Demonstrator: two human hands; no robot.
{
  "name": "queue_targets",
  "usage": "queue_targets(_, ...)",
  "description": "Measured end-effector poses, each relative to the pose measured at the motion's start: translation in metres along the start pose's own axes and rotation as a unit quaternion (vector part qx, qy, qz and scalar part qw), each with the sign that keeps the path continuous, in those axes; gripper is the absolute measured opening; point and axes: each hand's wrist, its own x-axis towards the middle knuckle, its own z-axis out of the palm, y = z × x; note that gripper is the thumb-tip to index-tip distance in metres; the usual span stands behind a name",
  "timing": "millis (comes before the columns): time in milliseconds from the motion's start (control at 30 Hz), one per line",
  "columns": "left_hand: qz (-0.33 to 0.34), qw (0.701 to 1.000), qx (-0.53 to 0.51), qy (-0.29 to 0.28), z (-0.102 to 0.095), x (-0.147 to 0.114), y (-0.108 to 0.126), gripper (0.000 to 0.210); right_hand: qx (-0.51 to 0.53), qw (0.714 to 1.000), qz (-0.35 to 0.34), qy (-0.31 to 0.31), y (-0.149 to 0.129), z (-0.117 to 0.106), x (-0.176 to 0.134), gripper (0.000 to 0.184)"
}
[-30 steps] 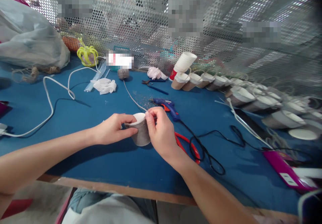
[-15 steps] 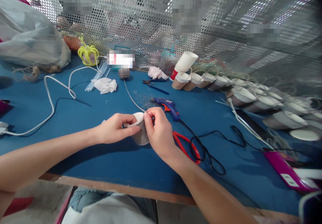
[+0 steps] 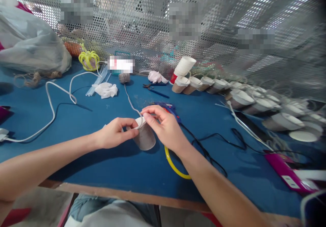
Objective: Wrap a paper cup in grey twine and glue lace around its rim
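A tilted paper cup (image 3: pixel 145 139) with a grey-brown outside and a white inside is held above the near part of the blue table. My left hand (image 3: pixel 119 132) grips its rim, thumb outside and fingers reaching in. Grey cord (image 3: pixel 130 101) runs from a small ball of cord (image 3: pixel 124 78) to the cup's rim. There my right hand (image 3: pixel 161 123) pinches the cord between thumb and fingers. Partly behind my right hand lies a blue glue gun (image 3: pixel 168 107). A yellow loop handle (image 3: pixel 175 167) shows below my right wrist; the rest of that tool is hidden.
Several finished-looking cups with cord handles (image 3: pixel 240 99) line the right back, near stacked white cups (image 3: pixel 185 66). Blue-handled pliers (image 3: pixel 159 92), crumpled tissue (image 3: pixel 106 90) and clear glue sticks (image 3: pixel 98 82) lie behind. A white cable (image 3: pixel 52 111) crosses the left; a purple power strip (image 3: pixel 287 172) lies right.
My right hand has lifted slightly off the cup's side, fingers stretched further over the rim with the cord. More of the cup's outside shows. A yellow handle appears where a red one was visible.
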Motion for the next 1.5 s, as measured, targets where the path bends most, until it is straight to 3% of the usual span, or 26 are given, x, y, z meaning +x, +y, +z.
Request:
queue_targets(100,-0.004,1.0,-0.027,0.008,0.0,0.001,-0.004,0.021,-0.118,0.99,0.08,-0.001,0.011,-0.023,0.014,0.022)
queue_targets(167,-0.017,0.999,-0.038,0.012,0.0,0.001,-0.007,0.022,-0.3,0.938,0.171,0.022,0.027,-0.039,0.023,0.027)
queue_targets(200,-0.021,0.999,-0.039,0.013,0.0,0.001,-0.008,0.022,-0.336,0.921,0.195,0.031,0.037,-0.046,0.027,0.027)
queue_targets(367,0.002,1.0,-0.015,0.008,0.0,0.0,-0.007,0.02,-0.375,0.886,0.27,-0.024,0.079,-0.057,0.035,0.005)
queue_targets(433,0.007,1.0,-0.007,0.005,-0.001,0.0,-0.007,0.02,-0.372,0.884,0.28,-0.033,0.088,-0.055,0.034,0.009)
queue_targets(633,-0.006,1.0,0.005,0.006,-0.003,0.002,-0.009,0.023,-0.325,0.899,0.294,-0.02,0.097,-0.056,0.027,0.01)
queue_targets(800,-0.007,1.0,0.007,0.009,-0.002,0.002,-0.01,0.024,-0.256,0.917,0.303,0.043,0.097,-0.055,0.023,0.013)
queue_targets(967,0.013,1.0,0.012,0.021,-0.005,0.002,-0.006,0.023,-0.127,0.95,0.277,0.073,0.061,-0.059,0.013,0.032)
queue_targets(1067,0.016,0.999,0.034,0.034,-0.008,0.002,-0.004,0.021,0.065,0.965,0.253,0.003,0.03,-0.065,-0.001,0.027)
queue_targets(1100,0.013,0.998,0.04,0.035,-0.009,0.002,-0.003,0.02,0.083,0.967,0.24,-0.008,0.022,-0.066,-0.007,0.026)
queue_targets(1200,0.003,0.999,0.041,0.037,-0.01,0.003,-0.003,0.019,0.053,0.98,0.189,-0.03,0.003,-0.062,-0.024,0.025)
queue_targets(1300,0.008,0.998,0.032,0.048,-0.009,0.005,-0.004,0.018,0.047,0.981,0.183,-0.045,-0.007,-0.053,-0.038,0.023)
queue_targets(1500,0.008,0.997,0.036,0.071,-0.008,0.009,-0.006,0.019,-0.061,0.991,0.102,-0.06,-0.013,-0.046,-0.041,0.016)
